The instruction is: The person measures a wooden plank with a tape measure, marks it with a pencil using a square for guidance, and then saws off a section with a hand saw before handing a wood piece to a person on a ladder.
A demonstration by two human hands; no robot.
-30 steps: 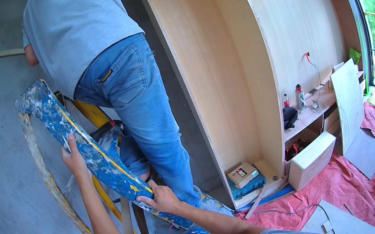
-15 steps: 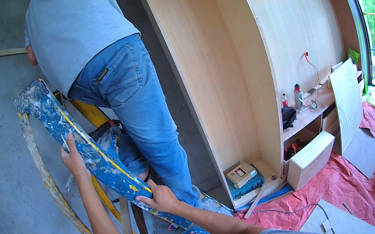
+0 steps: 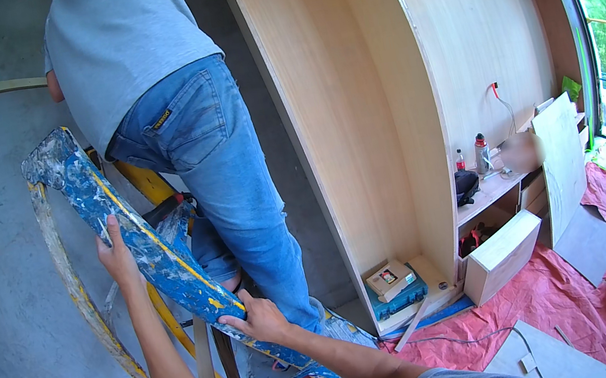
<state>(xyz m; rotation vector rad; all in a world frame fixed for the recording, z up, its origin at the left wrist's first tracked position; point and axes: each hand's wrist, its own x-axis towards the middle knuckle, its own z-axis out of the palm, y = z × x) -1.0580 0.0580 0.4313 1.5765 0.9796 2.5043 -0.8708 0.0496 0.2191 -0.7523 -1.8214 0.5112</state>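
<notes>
A paint-spattered blue and yellow stepladder (image 3: 146, 235) slants across the left half of the view. My left hand (image 3: 119, 258) grips the left edge of its blue rail, thumb lying along the face. Lower down, my right hand (image 3: 261, 318) is wrapped over the same rail from the right. A person in a light grey shirt and blue jeans (image 3: 208, 149) leans forward on the ladder, their back toward me. One of their arms reaches toward the grey wall; that hand is mostly hidden by the body.
Tall wooden cabinets (image 3: 341, 102) stand to the right, with a teal case (image 3: 402, 300) at the bottom. Bottles stand on a shelf by a pulled-out drawer (image 3: 503, 259). Red sheeting (image 3: 554, 299) covers the floor, crossed by a cable. A pale board (image 3: 561, 162) leans near the window.
The person on the ladder has shifted very slightly to the left. Both my hands stay at the same places on the rail.
</notes>
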